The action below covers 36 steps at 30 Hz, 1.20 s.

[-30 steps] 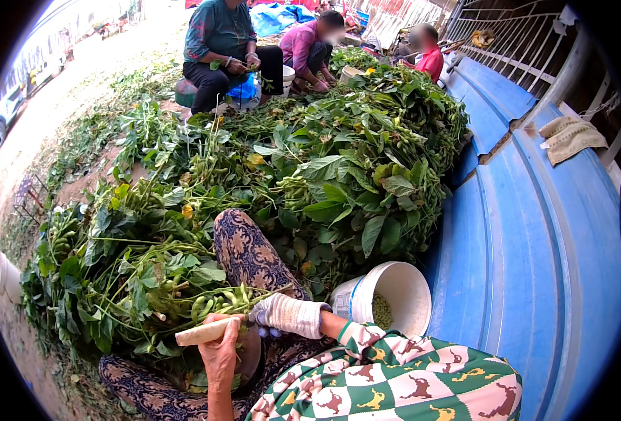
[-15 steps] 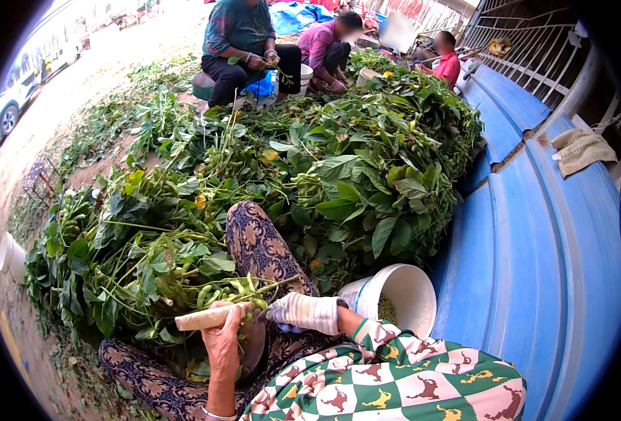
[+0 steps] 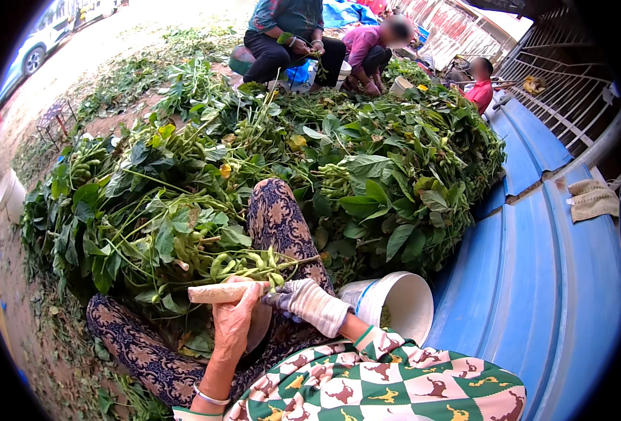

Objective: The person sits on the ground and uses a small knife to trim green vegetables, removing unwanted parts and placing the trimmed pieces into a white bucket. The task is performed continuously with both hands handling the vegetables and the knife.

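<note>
My bare left hand (image 3: 232, 324), with a silver bangle at the wrist, is closed around a pale wooden handle (image 3: 219, 292); whatever it joins is hidden. A rounded brownish edge (image 3: 258, 327) shows below that hand, its kind unclear. Close by on the right, my right hand (image 3: 307, 303) wears a whitish knitted glove with grey fingertips. Its fingers are bent against a soybean stem with plump green pods (image 3: 248, 266), partly covering it. The two hands almost touch above my patterned trousers (image 3: 279, 217). Cut soybean plants (image 3: 149, 242) lie heaped against my legs.
A white bucket (image 3: 414, 306) lies tipped by my right knee, some green beans inside. Beyond rises a large leafy heap (image 3: 387, 175). Blue metal sheeting (image 3: 528, 274) runs along the right, a cloth (image 3: 594, 200) on it. Several people sit at the far side; another white bucket (image 3: 10, 196) stands left.
The view has shifted, so the heap and the people sit farther right. Both hands remain close together over the pods; the gloved right hand has tilted slightly.
</note>
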Each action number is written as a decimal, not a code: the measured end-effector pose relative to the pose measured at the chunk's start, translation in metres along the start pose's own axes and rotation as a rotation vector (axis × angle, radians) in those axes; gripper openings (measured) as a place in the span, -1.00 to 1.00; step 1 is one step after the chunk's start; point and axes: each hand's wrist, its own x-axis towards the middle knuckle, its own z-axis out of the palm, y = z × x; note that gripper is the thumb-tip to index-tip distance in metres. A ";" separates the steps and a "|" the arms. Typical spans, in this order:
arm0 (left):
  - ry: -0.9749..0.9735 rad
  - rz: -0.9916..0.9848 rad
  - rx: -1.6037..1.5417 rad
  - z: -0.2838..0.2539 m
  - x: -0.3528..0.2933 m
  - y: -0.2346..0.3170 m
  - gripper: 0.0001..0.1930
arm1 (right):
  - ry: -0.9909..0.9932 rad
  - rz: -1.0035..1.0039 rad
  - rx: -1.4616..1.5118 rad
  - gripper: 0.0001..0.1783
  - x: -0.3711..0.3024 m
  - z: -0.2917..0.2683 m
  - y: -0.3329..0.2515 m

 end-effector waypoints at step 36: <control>0.009 0.007 0.023 0.008 -0.010 0.005 -0.91 | 0.241 -0.264 -0.564 -0.61 0.005 0.002 0.008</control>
